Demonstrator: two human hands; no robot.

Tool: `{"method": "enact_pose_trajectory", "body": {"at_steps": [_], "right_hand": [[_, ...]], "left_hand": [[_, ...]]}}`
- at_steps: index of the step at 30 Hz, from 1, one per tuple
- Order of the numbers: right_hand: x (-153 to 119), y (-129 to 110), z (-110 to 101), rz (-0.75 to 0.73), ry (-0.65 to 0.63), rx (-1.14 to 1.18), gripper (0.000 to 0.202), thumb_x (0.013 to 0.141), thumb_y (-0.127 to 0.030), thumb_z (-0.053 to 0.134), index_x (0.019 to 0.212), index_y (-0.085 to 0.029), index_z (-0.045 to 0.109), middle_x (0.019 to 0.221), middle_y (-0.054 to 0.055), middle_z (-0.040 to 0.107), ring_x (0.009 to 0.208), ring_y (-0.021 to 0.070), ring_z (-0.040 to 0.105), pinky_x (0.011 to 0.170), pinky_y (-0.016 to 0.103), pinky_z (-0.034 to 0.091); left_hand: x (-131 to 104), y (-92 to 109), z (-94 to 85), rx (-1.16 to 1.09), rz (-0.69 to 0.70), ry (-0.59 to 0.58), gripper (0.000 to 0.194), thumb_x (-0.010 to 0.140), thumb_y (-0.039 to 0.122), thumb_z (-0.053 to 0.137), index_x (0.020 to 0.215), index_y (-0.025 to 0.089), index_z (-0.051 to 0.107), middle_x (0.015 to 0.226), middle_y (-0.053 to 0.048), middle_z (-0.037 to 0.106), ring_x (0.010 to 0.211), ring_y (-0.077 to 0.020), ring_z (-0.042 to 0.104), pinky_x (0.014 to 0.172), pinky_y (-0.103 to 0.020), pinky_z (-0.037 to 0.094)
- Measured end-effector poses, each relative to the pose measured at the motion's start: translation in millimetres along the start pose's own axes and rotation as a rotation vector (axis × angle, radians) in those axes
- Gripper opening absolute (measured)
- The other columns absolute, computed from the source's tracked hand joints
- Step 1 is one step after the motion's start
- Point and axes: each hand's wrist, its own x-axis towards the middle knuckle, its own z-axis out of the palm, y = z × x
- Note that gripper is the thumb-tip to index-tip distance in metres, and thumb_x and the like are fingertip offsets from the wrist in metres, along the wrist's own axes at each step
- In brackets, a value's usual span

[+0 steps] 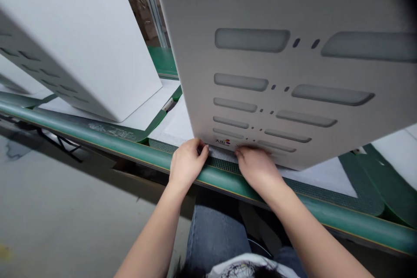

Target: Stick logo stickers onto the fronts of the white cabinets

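A tall white box-shaped housing (pixel 192 65) with rows of grey slot windows stands upright before me. A small printed logo with characters and a coloured mark sits low on its face. At its lower left corner is my left hand (pixel 186 161), fingers curled and thumb bent toward the index finger. My right hand (pixel 259 166) touches the bottom edge just right of the logo, its fingers bent together and the tips partly hidden. What either hand pinches, if anything, does not show. A white sheet (pixel 329 178) lies under the housing.
Green conveyor plates (pixel 361 182) run left to right, with a rounded green rail (pixel 137 153) along the near side. Another white housing (pixel 107 43) stands to the left, and part of a third (pixel 19 74) beyond it. A metal post (pixel 153 4) rises behind.
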Motion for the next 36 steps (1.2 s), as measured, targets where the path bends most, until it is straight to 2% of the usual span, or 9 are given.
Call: {"method": "enact_pose_trajectory", "body": {"at_steps": [4, 7, 17, 19, 21, 23, 26, 32, 36], "right_hand": [[16, -36, -1, -0.150, -0.021, 0.018, 0.032, 0.089, -0.024, 0.033, 0.095, -0.018, 0.064, 0.090, 0.011, 0.066, 0.086, 0.0238, 0.062, 0.074, 0.032, 0.045], [21, -39, -6, -0.195, 0.007, 0.059, 0.032, 0.090, -0.025, 0.033, 0.098, -0.023, 0.064, 0.096, 0.006, 0.066, 0.091, 0.0201, 0.061, 0.077, 0.029, 0.044], [-30, 88, -10, 0.172, 0.080, 0.409, 0.032, 0.082, -0.037, 0.040, 0.098, -0.023, 0.065, 0.067, -0.001, 0.063, 0.055, 0.0126, 0.054, 0.057, 0.025, 0.044], [-38, 101, -9, 0.219, 0.099, 0.363, 0.031, 0.083, -0.035, 0.039, 0.094, -0.021, 0.065, 0.068, 0.000, 0.063, 0.058, 0.0136, 0.055, 0.060, 0.026, 0.044], [-43, 106, -7, 0.239, 0.118, 0.280, 0.030, 0.083, -0.032, 0.037, 0.090, -0.021, 0.064, 0.070, 0.001, 0.063, 0.063, 0.0154, 0.057, 0.063, 0.027, 0.043], [-46, 107, -4, 0.232, 0.132, 0.203, 0.031, 0.085, -0.030, 0.034, 0.091, -0.021, 0.062, 0.074, 0.002, 0.064, 0.069, 0.0177, 0.059, 0.066, 0.029, 0.043], [-48, 101, -1, 0.208, 0.136, 0.111, 0.032, 0.087, -0.029, 0.031, 0.096, -0.019, 0.061, 0.082, 0.005, 0.065, 0.079, 0.0211, 0.060, 0.071, 0.031, 0.043], [-45, 65, -6, 0.130, 0.008, -0.013, 0.036, 0.092, -0.030, 0.027, 0.103, -0.017, 0.058, 0.090, 0.009, 0.065, 0.086, 0.0254, 0.061, 0.075, 0.034, 0.043], [-29, 34, -5, -0.148, 0.003, 0.049, 0.035, 0.092, -0.029, 0.027, 0.114, -0.021, 0.053, 0.098, 0.008, 0.064, 0.092, 0.0247, 0.060, 0.077, 0.034, 0.045]], "left_hand": [[1, 0, -0.4, -0.002, -0.003, -0.009, 0.019, 0.082, 0.035, 0.045, 0.076, 0.021, 0.055, 0.076, 0.001, 0.062, 0.070, -0.0161, 0.055, 0.059, -0.025, 0.030], [3, -1, 0.1, -0.014, -0.023, -0.012, 0.019, 0.081, 0.037, 0.046, 0.076, 0.022, 0.056, 0.075, 0.002, 0.062, 0.068, -0.0156, 0.054, 0.059, -0.024, 0.030], [3, 0, 1.3, 0.008, -0.024, -0.043, 0.021, 0.081, 0.037, 0.045, 0.075, 0.021, 0.057, 0.074, 0.001, 0.062, 0.068, -0.0175, 0.055, 0.060, -0.027, 0.035], [3, -3, 5.5, -0.016, -0.006, 0.054, 0.019, 0.081, 0.036, 0.048, 0.086, 0.020, 0.057, 0.081, -0.002, 0.061, 0.077, -0.0197, 0.057, 0.067, -0.030, 0.041], [3, -6, 11.6, -0.085, 0.053, 0.289, 0.048, 0.074, 0.038, 0.059, 0.114, 0.016, 0.046, 0.109, -0.011, 0.053, 0.099, -0.0243, 0.053, 0.082, -0.037, 0.044], [5, -6, 18.5, -0.166, 0.149, 0.464, 0.101, 0.062, 0.041, 0.073, 0.137, 0.016, 0.010, 0.138, -0.021, 0.021, 0.121, -0.0304, 0.036, 0.096, -0.045, 0.038], [13, 3, 29.4, -0.241, 0.266, 0.390, 0.139, 0.046, 0.043, 0.083, 0.136, 0.028, -0.023, 0.143, -0.019, -0.013, 0.132, -0.0385, 0.012, 0.103, -0.054, 0.029], [35, 13, 45.2, -0.213, 0.275, 0.519, 0.143, 0.040, 0.032, 0.086, 0.136, 0.036, -0.019, 0.132, -0.017, 0.012, 0.124, -0.0425, 0.022, 0.096, -0.060, 0.033], [43, 2, 46.2, -0.182, 0.334, 0.582, 0.144, 0.036, 0.027, 0.088, 0.137, 0.035, -0.014, 0.122, -0.015, 0.023, 0.115, -0.0381, 0.033, 0.090, -0.057, 0.038]]}}
